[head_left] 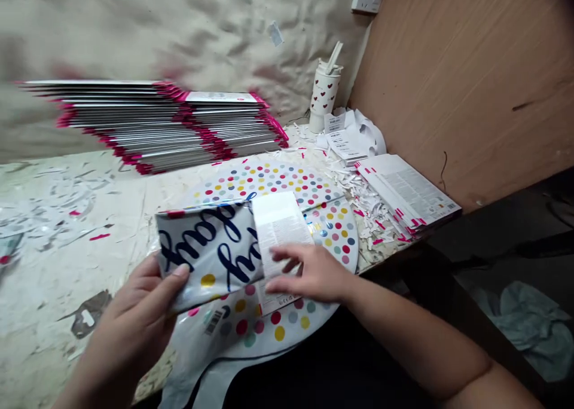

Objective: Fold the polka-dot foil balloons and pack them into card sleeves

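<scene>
A folded foil balloon (210,247) with dark blue script lies on top of a flat round polka-dot balloon (269,182) on the table. My left hand (139,313) grips the folded balloon's near left edge, thumb on top. My right hand (309,271) lies with fingers stretched flat on a white printed card (278,223) that rests against the folded balloon's right end.
A tall stack of pink-edged packaged cards (156,125) stands at the back left. A fan of printed cards (408,194) lies at the right by the wooden wall (457,80). A heart-patterned cup (323,95), paper slips (345,140) and white paper scraps (368,208) litter the table (58,247).
</scene>
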The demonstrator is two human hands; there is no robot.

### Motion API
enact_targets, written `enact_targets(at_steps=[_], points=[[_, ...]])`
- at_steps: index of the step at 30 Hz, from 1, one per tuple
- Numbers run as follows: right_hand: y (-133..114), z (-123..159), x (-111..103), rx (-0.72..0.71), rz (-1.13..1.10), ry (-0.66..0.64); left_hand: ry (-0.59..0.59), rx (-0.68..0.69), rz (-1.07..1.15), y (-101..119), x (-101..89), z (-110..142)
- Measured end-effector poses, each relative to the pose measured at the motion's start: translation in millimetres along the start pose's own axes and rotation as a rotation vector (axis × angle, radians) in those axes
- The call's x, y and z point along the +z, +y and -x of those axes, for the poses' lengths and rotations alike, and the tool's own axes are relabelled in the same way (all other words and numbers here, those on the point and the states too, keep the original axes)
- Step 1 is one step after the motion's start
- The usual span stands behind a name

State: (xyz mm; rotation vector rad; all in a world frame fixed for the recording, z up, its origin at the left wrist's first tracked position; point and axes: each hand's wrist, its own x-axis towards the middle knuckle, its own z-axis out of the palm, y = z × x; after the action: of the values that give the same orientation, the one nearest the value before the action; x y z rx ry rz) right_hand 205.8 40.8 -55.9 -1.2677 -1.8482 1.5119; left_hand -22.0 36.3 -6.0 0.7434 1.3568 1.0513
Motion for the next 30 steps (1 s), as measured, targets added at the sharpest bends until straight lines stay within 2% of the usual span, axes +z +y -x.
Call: enact_targets(at_steps=[1,4,6,8,10,13,14,16,18,19,20,21,22,23,24,26,27,29,30], points=[[-4.8,-6.1,-10.3,0.018,-0.158,0.004,-0.081,-0.012,0.015,-5.6,0.5,3.7],[-17.8,-22.8,-26.6,0.006,-0.575,-0.116,-0.309,-0.068,0.002,-21.1,0.4,10.1],[-19.2,-31.0,-28.1,0.006,-0.712,-0.067,-0.398,-0.105,-0.042,-28.3,-2.3,10.1],[-15.4,-34.4,-31.0,0.036,-0.723,0.018,-0.437,-0.130,-0.082,-32.1,-6.7,7.7],[-11.8,-32.4,-39.8,0.044,-0.636,0.073,-0.447,-0.125,-0.138,-32.7,-10.8,5.0],[-14.7,-22.6,-57.3,-0.093,-0.399,0.139,-0.426,0.015,-0.372,-28.0,-9.2,5.3],[-17.4,-18.9,-61.3,-0.146,-0.293,0.099,-0.431,0.091,-0.469,-25.5,-5.9,7.0],[-21.7,-12.8,-65.1,-0.171,-0.093,-0.149,-0.512,0.204,-0.617,-20.6,4.2,10.9],[-20.1,-8.9,-67.4,-0.081,0.006,-0.456,-0.614,0.206,-0.631,-18.8,15.9,11.9],[-16.4,-7.6,-70.4,-0.030,-0.001,-0.550,-0.617,0.188,-0.591,-20.0,21.3,10.0],[-11.3,-6.5,-75.5,0.012,-0.043,-0.585,-0.572,0.182,-0.553,-23.1,26.1,6.5],[-5.5,-5.7,-82.8,0.032,-0.118,-0.545,-0.499,0.207,-0.550,-28.1,30.2,1.7],[0.3,-5.3,-91.9,0.033,-0.215,-0.447,-0.428,0.271,-0.605,-34.7,33.5,-3.6],[5.3,-5.4,-102.1,0.021,-0.318,-0.318,-0.394,0.369,-0.723,-42.4,35.9,-8.4],[8.9,-6.5,-112.2,0.008,-0.410,-0.191,-0.420,0.482,-0.895,-50.6,37.5,-11.7],[11.3,-12.2,-128.5,0.002,-0.522,0.002,-0.621,0.687,-1.251,-65.0,37.1,-10.7],[10.7,-17.3,-133.4,0.007,-0.541,0.047,-0.749,0.753,-1.370,-70.0,35.1,-5.9],[8.2,-31.9,-136.4,0.018,-0.528,0.044,-0.941,0.805,-1.477,-73.7,28.1,10.2],[7.4,-41.0,-135.1,0.036,-0.482,0.030,-0.989,0.810,-1.493,-72.6,24.2,19.6]])
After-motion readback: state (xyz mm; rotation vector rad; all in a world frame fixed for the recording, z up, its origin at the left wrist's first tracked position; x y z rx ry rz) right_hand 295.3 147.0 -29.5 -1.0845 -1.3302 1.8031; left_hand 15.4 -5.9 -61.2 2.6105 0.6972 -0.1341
